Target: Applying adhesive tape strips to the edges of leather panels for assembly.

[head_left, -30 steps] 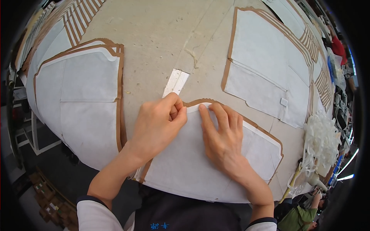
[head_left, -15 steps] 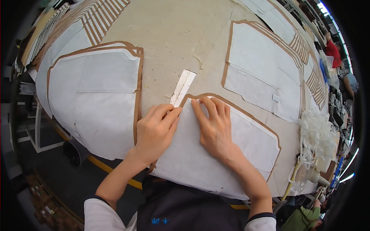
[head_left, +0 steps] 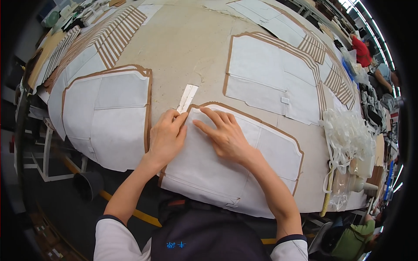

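A white fabric panel with a brown edge (head_left: pixel 226 161) lies in front of me at the table's near side. At its upper left corner my left hand (head_left: pixel 167 135) is closed, thumb and fingers pinched at the brown edge. My right hand (head_left: pixel 226 135) rests over the panel just below its top edge, fingers stretched out and apart, holding nothing. A narrow white strip (head_left: pixel 188 96) lies on the table just beyond my left fingertips. Whether the left fingers also touch this strip I cannot tell.
More brown-edged white panels lie in stacks on the left (head_left: pixel 117 122) and right (head_left: pixel 270 65). Striped-looking fanned layers (head_left: pixel 117 37) sit at the far left. A bundle of translucent bands (head_left: pixel 348 135) and a bottle (head_left: pixel 361 186) stand at the right edge. Other people are farther right.
My right hand's fingers have moved off the panel's corner and spread apart. My left hand stays pinched at the edge. The whole view has shifted, with the table things appearing farther left.
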`<state>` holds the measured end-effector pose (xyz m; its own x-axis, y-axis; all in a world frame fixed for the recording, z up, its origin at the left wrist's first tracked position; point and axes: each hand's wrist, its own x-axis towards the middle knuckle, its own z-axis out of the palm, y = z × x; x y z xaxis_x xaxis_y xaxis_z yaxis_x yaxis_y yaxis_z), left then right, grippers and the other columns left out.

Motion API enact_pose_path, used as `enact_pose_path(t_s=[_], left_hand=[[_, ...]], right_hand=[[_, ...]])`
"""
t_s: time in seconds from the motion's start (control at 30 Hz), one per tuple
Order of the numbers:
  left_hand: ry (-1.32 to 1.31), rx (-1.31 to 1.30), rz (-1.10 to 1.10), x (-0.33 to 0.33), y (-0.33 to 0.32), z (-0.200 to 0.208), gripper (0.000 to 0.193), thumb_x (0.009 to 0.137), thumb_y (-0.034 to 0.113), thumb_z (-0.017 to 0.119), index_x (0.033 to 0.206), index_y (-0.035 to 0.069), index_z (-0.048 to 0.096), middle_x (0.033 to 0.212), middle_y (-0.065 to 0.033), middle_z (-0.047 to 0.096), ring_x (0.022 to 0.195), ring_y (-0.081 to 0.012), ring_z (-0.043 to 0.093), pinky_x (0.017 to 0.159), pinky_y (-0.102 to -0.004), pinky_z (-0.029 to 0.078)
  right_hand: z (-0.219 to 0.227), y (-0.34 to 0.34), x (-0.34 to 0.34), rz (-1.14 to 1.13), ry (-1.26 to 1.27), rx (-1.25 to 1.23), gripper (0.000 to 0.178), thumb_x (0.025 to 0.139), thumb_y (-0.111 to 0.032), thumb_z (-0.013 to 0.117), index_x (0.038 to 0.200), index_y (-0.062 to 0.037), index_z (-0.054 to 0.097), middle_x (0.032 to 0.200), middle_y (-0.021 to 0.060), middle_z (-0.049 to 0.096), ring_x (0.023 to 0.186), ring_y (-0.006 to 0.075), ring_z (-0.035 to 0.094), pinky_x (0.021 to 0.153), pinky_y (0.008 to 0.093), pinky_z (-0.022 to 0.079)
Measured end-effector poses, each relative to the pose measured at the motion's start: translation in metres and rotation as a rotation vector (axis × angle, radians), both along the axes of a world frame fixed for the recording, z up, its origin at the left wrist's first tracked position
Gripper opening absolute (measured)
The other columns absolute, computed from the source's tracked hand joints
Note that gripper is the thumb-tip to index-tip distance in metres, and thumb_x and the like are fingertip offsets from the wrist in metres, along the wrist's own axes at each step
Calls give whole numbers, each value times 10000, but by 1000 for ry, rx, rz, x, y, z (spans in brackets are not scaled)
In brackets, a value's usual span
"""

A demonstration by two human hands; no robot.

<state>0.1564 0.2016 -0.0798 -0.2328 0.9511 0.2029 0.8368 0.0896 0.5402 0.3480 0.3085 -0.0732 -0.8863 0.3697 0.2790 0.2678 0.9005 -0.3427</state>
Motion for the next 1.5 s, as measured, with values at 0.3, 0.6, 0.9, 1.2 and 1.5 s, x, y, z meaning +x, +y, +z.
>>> enact_pose_path(t_s=[0.3,0.6,0.9,1.2,1.5], left_hand=[[-1311,-294,115,-24,-17,38,519,972,212,664,1367,-90,519,1256,-137,628,1177,-199,600,991,-294,480],[-768,-462,150,-30,6,21,423,885,273,754,1203,13,651,982,-24,648,813,-124,625,724,-291,514],[-399,2,-60,-12,-13,0,217,842,169,749,874,-8,627,855,-131,617,750,-255,605,683,-361,486],[-779,383,241,-107,-115,119,154,955,113,705,1054,20,631,826,43,611,730,-11,523,663,-177,430],[-573,265,458,-364,-189,139,158,992,153,655,1035,2,634,861,7,681,754,-32,607,679,-187,490]], right_hand=[[-10,-61,279,-1243,97,-173,292,921,-99,668,1186,23,644,1071,157,635,914,278,632,823,386,505],[-6,-66,274,-1194,356,-718,239,916,-146,720,1055,29,634,785,-27,542,707,65,477,635,244,389],[53,-126,276,-1100,299,-503,175,929,-59,688,1045,45,608,886,10,611,800,73,538,726,234,429],[132,-62,170,-825,701,-670,356,962,-60,632,1279,87,562,1091,101,656,949,137,603,853,264,474],[56,-37,-142,-252,459,-1327,333,946,-245,690,1090,51,642,859,3,604,774,99,552,658,264,449]])
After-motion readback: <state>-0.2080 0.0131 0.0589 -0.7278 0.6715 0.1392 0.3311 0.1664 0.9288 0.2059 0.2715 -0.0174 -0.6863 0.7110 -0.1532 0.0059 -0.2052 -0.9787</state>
